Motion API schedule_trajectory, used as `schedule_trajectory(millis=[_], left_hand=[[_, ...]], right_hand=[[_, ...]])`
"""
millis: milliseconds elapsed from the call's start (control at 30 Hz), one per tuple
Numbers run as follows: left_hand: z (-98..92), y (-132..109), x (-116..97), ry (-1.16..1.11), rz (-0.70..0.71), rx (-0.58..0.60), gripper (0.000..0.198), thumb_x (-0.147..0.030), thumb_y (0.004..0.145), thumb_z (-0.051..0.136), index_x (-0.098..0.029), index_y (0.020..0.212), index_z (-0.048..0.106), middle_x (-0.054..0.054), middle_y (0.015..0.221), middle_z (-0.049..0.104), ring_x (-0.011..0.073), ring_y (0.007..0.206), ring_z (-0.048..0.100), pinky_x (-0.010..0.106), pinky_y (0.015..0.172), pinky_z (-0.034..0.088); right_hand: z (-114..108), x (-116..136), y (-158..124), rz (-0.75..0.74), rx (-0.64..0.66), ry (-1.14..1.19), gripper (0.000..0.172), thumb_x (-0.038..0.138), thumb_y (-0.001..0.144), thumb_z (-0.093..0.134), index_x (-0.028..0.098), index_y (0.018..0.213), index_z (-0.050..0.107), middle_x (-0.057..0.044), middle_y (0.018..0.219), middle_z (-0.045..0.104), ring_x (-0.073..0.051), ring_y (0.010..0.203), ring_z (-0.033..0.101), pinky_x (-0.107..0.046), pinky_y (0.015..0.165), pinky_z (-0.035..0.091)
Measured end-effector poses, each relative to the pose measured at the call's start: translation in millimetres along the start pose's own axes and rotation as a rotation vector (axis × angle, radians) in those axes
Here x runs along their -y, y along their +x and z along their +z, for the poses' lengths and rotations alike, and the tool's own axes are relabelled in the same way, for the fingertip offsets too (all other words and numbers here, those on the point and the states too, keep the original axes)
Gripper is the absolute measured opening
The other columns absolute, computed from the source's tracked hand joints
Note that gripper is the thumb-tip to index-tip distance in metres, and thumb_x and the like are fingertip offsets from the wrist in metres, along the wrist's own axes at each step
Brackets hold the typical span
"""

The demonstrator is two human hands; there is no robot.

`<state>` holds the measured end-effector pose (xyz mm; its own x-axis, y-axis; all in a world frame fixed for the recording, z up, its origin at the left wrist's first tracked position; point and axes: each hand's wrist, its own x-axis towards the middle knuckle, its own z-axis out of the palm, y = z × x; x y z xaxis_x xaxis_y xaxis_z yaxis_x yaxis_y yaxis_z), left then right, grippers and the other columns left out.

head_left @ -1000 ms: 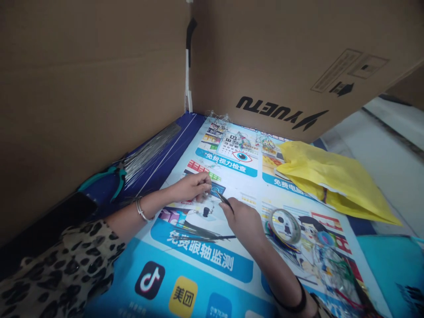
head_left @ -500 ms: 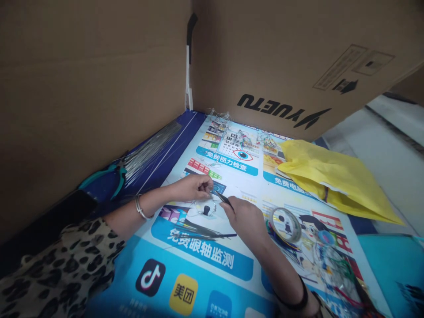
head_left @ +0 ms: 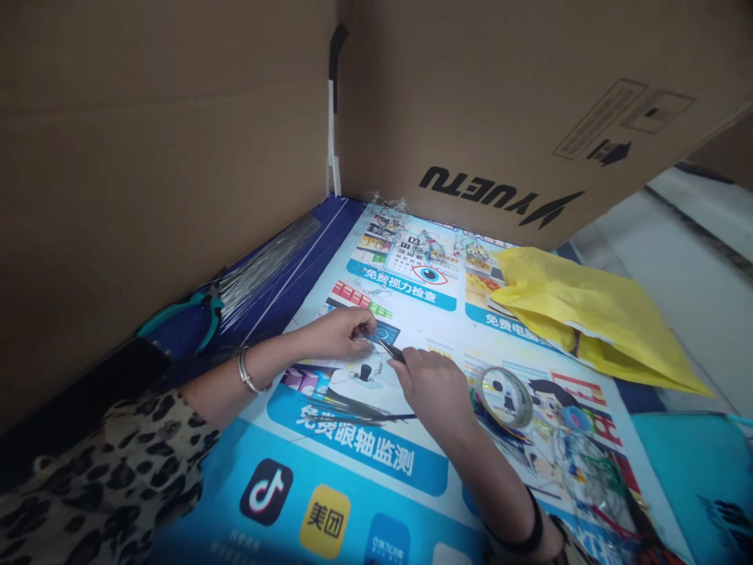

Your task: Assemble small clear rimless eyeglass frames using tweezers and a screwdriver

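My left hand [head_left: 344, 333] is closed in a pinch on a thin beaded bracelet [head_left: 377, 367], whose loop hangs below the fingertips. In my right hand [head_left: 435, 386] is a dark pair of tweezers [head_left: 391, 350], pointing up and left. Its tips meet the bracelet close to my left fingertips; the exact contact is too small to make out. Beneath both hands lie several thin dark wires [head_left: 353, 409] on a printed poster [head_left: 405, 502].
Teal-handled pliers [head_left: 212, 320] and a bundle of silvery wires [head_left: 264, 267] lie left. Cardboard walls [head_left: 176, 118] rise behind. On the right are a tape roll [head_left: 527, 408], a yellow bag [head_left: 600, 314], tangled threads [head_left: 600, 475] and a teal item [head_left: 682, 455].
The whole view has shifted very slightly. Both hands keep their grips, and the tweezers stay at the bracelet by the left fingertips.
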<state>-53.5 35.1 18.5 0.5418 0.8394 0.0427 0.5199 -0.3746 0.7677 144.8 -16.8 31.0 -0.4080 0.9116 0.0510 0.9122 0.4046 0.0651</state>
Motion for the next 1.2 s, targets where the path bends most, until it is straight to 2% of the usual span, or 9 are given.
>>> schedule_trajectory(millis=[133, 300, 600, 833, 1033, 1200], left_hand=[[0.8, -2.4, -3.0, 0.188, 0.008, -0.012, 0.013, -0.021, 0.071, 0.053, -0.017, 0.083, 0.056, -0.001, 0.072, 0.057, 0.0122, 0.065, 0.050, 0.022, 0.058, 0.036], [2.0, -3.9, -3.0, 0.390, 0.055, -0.021, 0.013, -0.023, 0.075, 0.050, -0.018, 0.083, 0.059, 0.003, 0.081, 0.058, 0.0160, 0.078, 0.053, 0.025, 0.068, 0.039], [0.1, -9.9, -10.2, 0.530, -0.047, -0.004, 0.017, -0.029, 0.079, 0.048, -0.021, 0.090, 0.059, 0.002, 0.089, 0.057, 0.0175, 0.084, 0.055, 0.026, 0.067, 0.038], [-15.5, -12.1, -7.6, 0.515, -0.138, 0.086, 0.015, -0.031, 0.077, 0.050, -0.019, 0.082, 0.058, 0.003, 0.088, 0.056, 0.0159, 0.076, 0.053, 0.024, 0.058, 0.033], [-23.3, -9.5, -8.9, 0.352, -0.148, 0.111, 0.016, -0.028, 0.078, 0.047, -0.016, 0.069, 0.053, 0.001, 0.070, 0.057, 0.0131, 0.064, 0.051, 0.022, 0.055, 0.031], [-25.2, -8.4, -13.8, -0.105, -0.335, 0.218, 0.012, -0.027, 0.078, 0.047, -0.016, 0.075, 0.050, -0.004, 0.050, 0.052, 0.0088, 0.042, 0.045, 0.019, 0.042, 0.030]], right_hand=[[0.7, -0.4, -0.3, -0.007, -0.007, -0.004, 0.029, 0.038, 0.090, 0.036, 0.018, 0.080, 0.054, -0.004, 0.073, 0.062, -0.018, 0.070, 0.056, -0.028, 0.061, 0.026], [0.9, -0.7, 0.0, -0.011, -0.016, -0.016, 0.028, 0.038, 0.090, 0.037, 0.018, 0.079, 0.054, -0.004, 0.072, 0.062, -0.017, 0.069, 0.056, -0.029, 0.060, 0.025], [4.8, -2.6, 0.4, -0.025, -0.073, -0.017, 0.024, 0.037, 0.088, 0.042, 0.019, 0.077, 0.054, -0.002, 0.069, 0.061, -0.017, 0.066, 0.055, -0.029, 0.059, 0.024], [3.5, -2.4, 1.2, -0.036, -0.088, -0.013, 0.024, 0.038, 0.087, 0.044, 0.018, 0.077, 0.055, -0.002, 0.067, 0.061, -0.016, 0.066, 0.055, -0.028, 0.059, 0.024], [-0.8, -5.4, -0.1, -0.037, -0.127, -0.025, 0.024, 0.039, 0.086, 0.045, 0.019, 0.077, 0.055, -0.002, 0.067, 0.060, -0.017, 0.066, 0.053, -0.028, 0.060, 0.023], [-5.4, -5.4, -1.7, -0.086, -0.169, -0.024, 0.024, 0.039, 0.086, 0.045, 0.019, 0.077, 0.055, -0.002, 0.068, 0.059, -0.017, 0.066, 0.052, -0.028, 0.061, 0.023]])
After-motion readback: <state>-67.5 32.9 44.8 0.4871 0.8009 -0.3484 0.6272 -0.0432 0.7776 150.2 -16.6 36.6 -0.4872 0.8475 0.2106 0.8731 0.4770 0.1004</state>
